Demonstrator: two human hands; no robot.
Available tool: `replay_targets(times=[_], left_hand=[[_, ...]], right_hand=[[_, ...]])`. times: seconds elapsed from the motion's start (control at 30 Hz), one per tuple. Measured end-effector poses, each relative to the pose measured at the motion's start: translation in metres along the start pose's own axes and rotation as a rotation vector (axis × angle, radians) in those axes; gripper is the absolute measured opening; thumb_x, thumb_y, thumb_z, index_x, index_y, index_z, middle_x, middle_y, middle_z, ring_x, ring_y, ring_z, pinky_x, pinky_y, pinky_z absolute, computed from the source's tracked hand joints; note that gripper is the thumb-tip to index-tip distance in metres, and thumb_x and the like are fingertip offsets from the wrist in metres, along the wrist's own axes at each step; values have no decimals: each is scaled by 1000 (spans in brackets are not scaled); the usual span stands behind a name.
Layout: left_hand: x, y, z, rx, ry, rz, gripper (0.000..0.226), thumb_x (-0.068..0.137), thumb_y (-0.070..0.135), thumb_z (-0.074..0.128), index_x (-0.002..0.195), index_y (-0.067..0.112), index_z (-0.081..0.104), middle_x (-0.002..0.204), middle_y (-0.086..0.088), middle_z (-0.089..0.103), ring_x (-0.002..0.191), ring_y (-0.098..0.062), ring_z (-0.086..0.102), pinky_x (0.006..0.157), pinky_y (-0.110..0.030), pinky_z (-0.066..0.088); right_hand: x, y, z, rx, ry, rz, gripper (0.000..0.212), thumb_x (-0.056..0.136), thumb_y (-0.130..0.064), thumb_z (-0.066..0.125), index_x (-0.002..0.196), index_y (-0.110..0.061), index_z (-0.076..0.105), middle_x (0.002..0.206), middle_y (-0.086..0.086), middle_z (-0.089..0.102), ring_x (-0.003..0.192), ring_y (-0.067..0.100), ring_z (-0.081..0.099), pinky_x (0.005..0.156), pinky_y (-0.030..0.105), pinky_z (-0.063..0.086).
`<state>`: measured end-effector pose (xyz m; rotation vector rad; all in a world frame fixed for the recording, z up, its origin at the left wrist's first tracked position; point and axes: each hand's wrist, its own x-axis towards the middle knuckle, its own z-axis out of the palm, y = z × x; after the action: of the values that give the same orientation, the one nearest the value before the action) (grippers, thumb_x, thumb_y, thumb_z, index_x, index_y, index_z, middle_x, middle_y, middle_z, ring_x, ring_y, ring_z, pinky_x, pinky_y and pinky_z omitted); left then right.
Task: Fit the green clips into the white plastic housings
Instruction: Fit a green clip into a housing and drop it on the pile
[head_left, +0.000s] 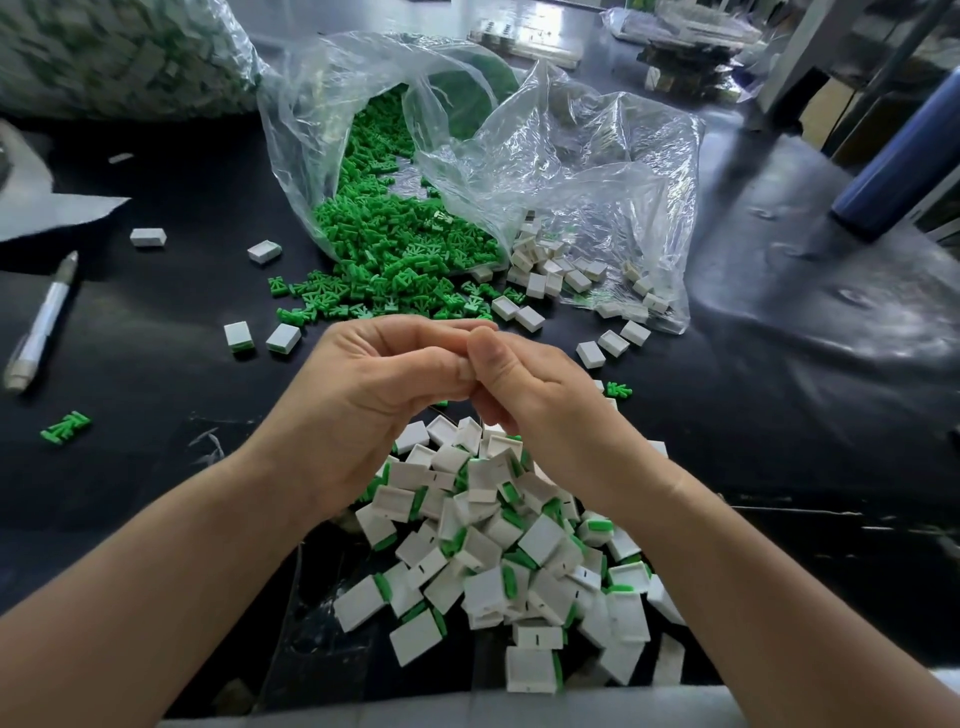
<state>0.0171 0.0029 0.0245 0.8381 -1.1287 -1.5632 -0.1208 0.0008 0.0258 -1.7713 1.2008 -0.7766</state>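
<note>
Although curled and pressed fingertip to fingertip, hiding whatever sits between: left hand (363, 395), contents impossible to tell. Straight beyond it, near, spill of small green plastic clips (395, 254) from clear plastic bag (597, 171), long axes lying every way. Right hand (535, 400) likewise curled, contents hidden. Beyond it, slightly right, loose white box-shaped plastic housings (545, 280) on black surface (156, 364), nearer that hand. Under both wrists, heap of fitted pieces (493, 545).

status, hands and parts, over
Left hand and right hand pinched together, anything held hidden. Assembled pile under wrists. Clips spill from bag ahead. Nothing blocking.
</note>
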Motion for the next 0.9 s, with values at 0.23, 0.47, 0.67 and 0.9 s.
replay_targets(times=[0.23,0.47,0.67,0.9], left_hand=[[1,-1,-2,72,18,-25,16,64,6,62,74,4,74,75,-19,70,62,-29,66,71,-37,56],[4,-2,-3,53,109,-65,20,53,17,67,70,8,73,70,-8,71,58,-12,66,53,-19,55],[-1,0,-2,145,-6,-27,13,55,10,78,67,15,76,67,-5,70,56,-10,63,49,-18,50],[3,5,-6,102,112,-43,30,58,44,68,68,17,75,74,-2,73,63,-11,68,51,-17,51]], right_hand=[[0,2,-1,1,14,28,67,84,-55,23,79,-2,64,56,-8,49,54,6,42,61,29,33],[9,14,-29,7,214,100,44,92,-46,39,68,-17,62,55,-6,55,49,2,46,59,27,36],[17,36,-60,-264,495,172,17,92,-30,53,83,-19,64,72,-3,59,72,15,54,70,29,43],[18,49,-65,-566,425,298,25,90,-22,55,112,-22,66,112,6,64,105,23,57,97,33,43]])
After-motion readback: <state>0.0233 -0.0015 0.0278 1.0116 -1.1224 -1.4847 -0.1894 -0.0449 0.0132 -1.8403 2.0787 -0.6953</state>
